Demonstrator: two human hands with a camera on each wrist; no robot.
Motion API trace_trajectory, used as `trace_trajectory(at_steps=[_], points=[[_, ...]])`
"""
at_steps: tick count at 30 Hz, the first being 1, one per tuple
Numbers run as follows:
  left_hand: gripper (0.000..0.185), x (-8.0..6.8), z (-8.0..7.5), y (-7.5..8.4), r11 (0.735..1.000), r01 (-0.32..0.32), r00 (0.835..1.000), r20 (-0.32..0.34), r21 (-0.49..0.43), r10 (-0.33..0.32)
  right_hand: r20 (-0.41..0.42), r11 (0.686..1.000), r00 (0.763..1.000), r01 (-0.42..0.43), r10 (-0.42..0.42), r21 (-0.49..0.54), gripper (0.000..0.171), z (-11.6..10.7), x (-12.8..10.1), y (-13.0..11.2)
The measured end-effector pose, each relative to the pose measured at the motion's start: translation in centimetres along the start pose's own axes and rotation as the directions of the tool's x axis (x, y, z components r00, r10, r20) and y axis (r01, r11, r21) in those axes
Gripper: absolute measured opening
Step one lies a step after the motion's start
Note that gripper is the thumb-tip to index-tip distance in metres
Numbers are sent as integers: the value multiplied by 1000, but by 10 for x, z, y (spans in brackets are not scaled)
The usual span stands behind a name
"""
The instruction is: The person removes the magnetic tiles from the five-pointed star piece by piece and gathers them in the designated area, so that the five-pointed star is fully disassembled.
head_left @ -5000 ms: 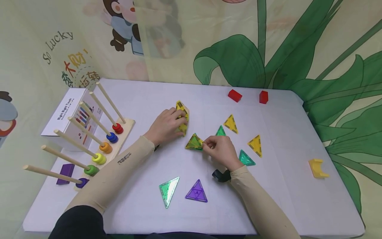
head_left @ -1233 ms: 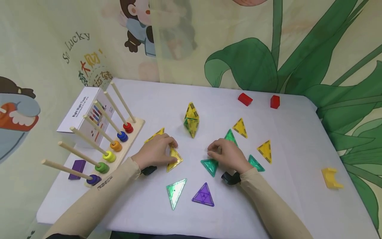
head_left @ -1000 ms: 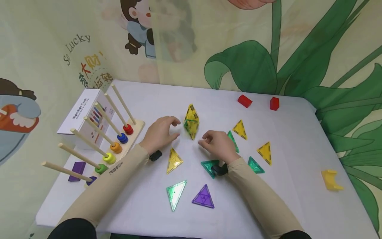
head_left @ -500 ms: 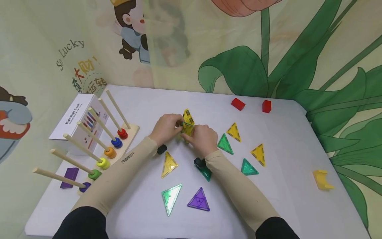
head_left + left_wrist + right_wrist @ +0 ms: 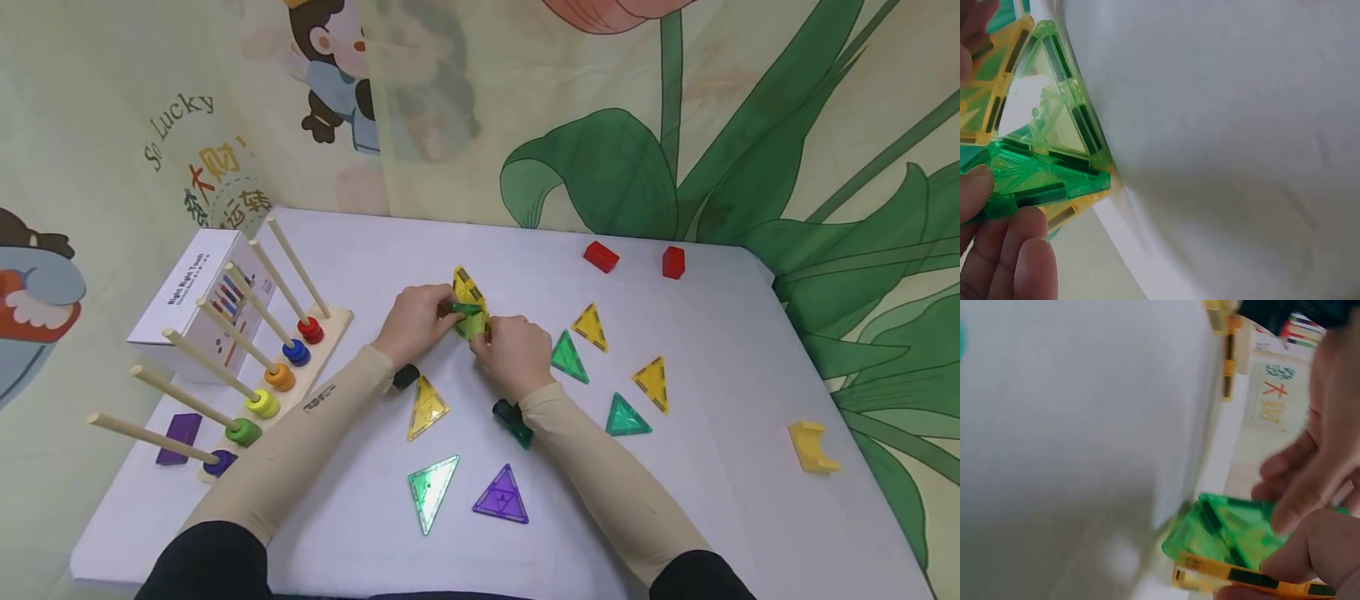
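A pointed structure of yellow and green triangular magnetic tiles [image 5: 467,285] stands in the middle of the table, partly hidden by both hands. My left hand [image 5: 415,321] pinches a green triangular magnetic tile [image 5: 1054,181] between thumb and fingers, at the structure's near side. In the left wrist view this tile lies against a lighter green one [image 5: 1072,94]. My right hand [image 5: 516,354] pinches a yellow tile's edge [image 5: 1247,575] on the structure with thumb and finger. Just nearer on the table lie a loose yellow tile [image 5: 428,408] and a dark green tile, partly under the right wrist's camera.
Green tiles [image 5: 570,358] and yellow tiles [image 5: 651,385] lie to the right. A pale green tile [image 5: 432,493] and a purple one [image 5: 501,497] lie in front. A peg rack with rings [image 5: 330,327] and a box [image 5: 191,283] stand left; red blocks [image 5: 602,257] lie behind.
Both hands have come from the nearer loose tiles to the structure, which stood untouched about a second ago. Over the last half second the green tile in the left hand has tilted at the structure.
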State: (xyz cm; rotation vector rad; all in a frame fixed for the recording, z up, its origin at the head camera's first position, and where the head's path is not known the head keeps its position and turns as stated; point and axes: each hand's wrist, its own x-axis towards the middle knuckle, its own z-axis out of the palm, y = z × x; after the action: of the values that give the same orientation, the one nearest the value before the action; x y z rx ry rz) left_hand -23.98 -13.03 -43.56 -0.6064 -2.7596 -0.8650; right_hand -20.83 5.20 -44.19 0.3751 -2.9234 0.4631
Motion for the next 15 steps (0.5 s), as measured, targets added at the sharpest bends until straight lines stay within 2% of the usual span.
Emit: trace_trajectory(at_steps=[3,7,15], points=[[13,-3,-2,-2,1000,22,1000,-11,-17,-22,53,994,997,-53,48,93,28,-4,-2,8],[14,-6,-3,-2,1000,22,1000,2,-17,-22,128,970,987,-126,101,209,27,-9,-5,20],[13,-7,-2,0,1000,19,1000,11,-13,-18,184,952,976,-164,119,257,27,-16,-15,34]])
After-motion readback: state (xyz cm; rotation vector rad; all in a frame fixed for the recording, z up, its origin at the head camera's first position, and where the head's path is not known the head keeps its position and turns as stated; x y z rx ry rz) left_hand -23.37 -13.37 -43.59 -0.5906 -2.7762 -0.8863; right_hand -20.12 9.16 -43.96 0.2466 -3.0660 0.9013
